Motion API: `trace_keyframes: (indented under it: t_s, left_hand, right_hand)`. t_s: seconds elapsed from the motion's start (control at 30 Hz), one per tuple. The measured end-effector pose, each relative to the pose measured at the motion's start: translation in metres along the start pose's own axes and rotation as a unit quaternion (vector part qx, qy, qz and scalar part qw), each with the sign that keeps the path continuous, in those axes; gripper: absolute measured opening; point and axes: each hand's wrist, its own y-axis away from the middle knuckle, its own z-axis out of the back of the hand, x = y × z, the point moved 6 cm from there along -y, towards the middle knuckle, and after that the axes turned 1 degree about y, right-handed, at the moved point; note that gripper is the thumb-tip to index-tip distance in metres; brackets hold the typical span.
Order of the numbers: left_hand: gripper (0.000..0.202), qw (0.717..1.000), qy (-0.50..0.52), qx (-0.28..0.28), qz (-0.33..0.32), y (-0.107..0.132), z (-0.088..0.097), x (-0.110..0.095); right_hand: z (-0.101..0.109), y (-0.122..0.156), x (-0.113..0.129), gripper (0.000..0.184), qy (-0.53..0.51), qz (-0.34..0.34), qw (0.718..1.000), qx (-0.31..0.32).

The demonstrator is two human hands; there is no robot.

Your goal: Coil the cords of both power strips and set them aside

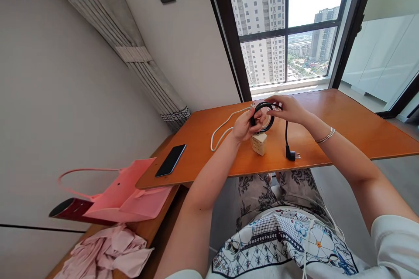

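Observation:
A black power cord (270,124) is wound into a loop above the wooden table. My left hand (246,124) is closed around the left side of the loop. On its right side, the fingers of my right hand (287,108) pinch the cord near the top. One end hangs down from there to a black plug (290,153) with metal prongs, close to the table's front edge. Below the loop stands a small light wooden block (259,144), partly covered by my left hand. A white cable (213,138) curves across the table left of my left hand.
A phone (170,160) lies on the orange-brown table (199,161) at the left. Beyond its left edge are a pink bag (131,196), a dark red container (70,212) and crumpled pink cloth (108,250). A window (286,32) rises behind the table.

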Motion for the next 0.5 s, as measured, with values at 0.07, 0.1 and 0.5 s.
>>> trace_keyframes:
  t_s: [0.07,0.1,0.5]
  left_hand:
    - [0.043,1.0,-0.007,0.003,-0.003,0.0,0.001,-0.001]
    - [0.043,1.0,-0.008,0.004,-0.002,0.0,0.0,-0.001]
    - [0.035,1.0,-0.016,0.007,-0.01,-0.002,-0.005,-0.002]
  right_hand:
    - [-0.002,0.005,-0.002,0.036,0.025,-0.006,1.0,-0.003]
    - [-0.004,0.007,-0.001,0.035,0.032,-0.008,0.999,0.0]
    - [-0.009,0.003,-0.008,0.03,-0.138,-0.042,0.989,0.019]
